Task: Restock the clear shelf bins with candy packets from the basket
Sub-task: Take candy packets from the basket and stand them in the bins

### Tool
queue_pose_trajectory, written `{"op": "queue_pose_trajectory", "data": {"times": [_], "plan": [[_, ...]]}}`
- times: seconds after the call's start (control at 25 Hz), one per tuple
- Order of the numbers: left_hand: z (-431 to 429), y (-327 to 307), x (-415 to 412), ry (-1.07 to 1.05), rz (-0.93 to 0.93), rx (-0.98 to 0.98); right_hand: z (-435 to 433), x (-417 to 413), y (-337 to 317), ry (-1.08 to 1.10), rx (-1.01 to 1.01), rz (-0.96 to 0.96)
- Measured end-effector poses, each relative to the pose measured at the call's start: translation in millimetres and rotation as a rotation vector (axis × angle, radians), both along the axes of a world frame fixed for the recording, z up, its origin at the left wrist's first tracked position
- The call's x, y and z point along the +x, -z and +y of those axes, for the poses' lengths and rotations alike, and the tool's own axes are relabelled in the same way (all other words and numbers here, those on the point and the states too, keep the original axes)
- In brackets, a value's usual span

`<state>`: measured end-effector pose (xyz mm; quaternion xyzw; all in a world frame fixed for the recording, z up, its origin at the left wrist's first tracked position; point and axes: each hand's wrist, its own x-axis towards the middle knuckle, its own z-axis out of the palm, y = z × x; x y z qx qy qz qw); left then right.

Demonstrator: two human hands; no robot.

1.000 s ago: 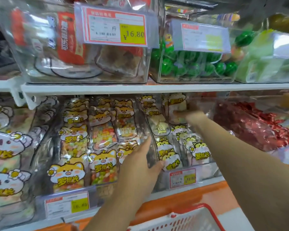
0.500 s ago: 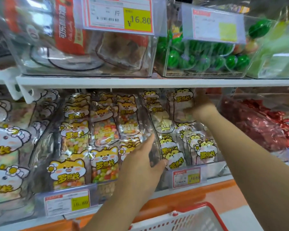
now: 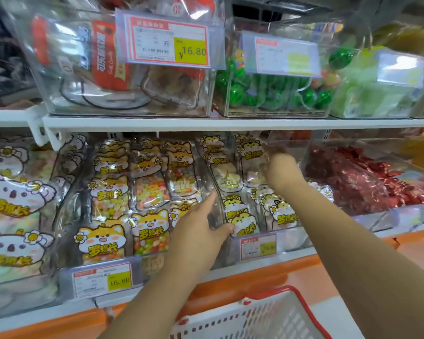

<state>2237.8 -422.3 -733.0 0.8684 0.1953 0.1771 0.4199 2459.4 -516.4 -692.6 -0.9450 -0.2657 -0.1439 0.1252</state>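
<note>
Packets point(image 3: 242, 221): yellow hamster print with clear windows showing pale sweets, stacked in overlapping rows inside the middle clear bin point(image 3: 291, 237) on the lower shelf. One packet stands upright at the back of the bin. Versus 0.5 s ago: no packet has shifted, and both hands keep the same places; the view only takes in a little more of the basket point(image 3: 301, 304) and of the upper price tag point(image 3: 168, 41). Right hand point(image 3: 277, 167) reaches deep into the bin, against the right edge of the upright back packet. Its fingers are blurred and turned away, so I cannot tell whether they hold it. Left hand point(image 3: 201, 231) rests on the curved wall between this bin and the one to its left, fingers straight and together along the wall, thumb spread onto the front packet; it grips nothing. Left neighbour bin: fox packets point(image 3: 103, 241) with coloured sweets, packed full. Right neighbour bin: red wrapped sweets point(image 3: 353, 182). A small tag point(image 3: 257, 247) sits on the front of the middle bin. The basket, white mesh with a red rim, is below the shelf edge, between the forearms. Above the shelf board point(image 3: 206, 123), a bin of green balls point(image 3: 267, 94).
</note>
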Motion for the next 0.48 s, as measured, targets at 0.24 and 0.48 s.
{"op": "queue_pose_trajectory", "data": {"times": [0.24,0.48], "plan": [[-25.6,0.4,-48.6,-0.008,-0.382,0.138,-69.5,-133.5,33.1,-0.003,1.089,0.003],[-39.7,127.8,-127.6,0.114,0.194,-0.039,-125.3,-212.2,194.2,0.283,0.692,0.375]]}}
